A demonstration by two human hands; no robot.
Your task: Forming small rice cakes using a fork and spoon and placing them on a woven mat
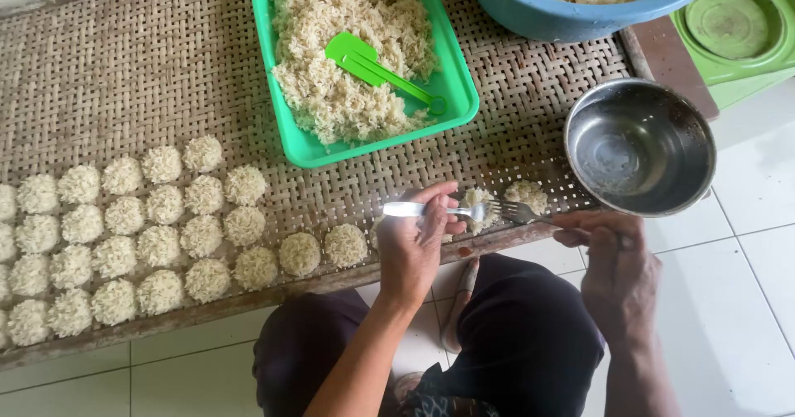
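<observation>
Left hand (411, 247) is closed on a fork (439, 210), right hand (617, 260) grips another fork (520, 212), 2 sets of tines meeting on a rice clump (476, 206) just below the green tray (460, 86). The clump looks crumbly, probably sticky; best lifted from underneath.

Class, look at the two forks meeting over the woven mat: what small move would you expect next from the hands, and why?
Probably the left hand and right hand press their metal forks together on the small pale rice clump, rounding it. It looks looser than the neat round rice cakes lined up on the woven bamboo mat.
</observation>
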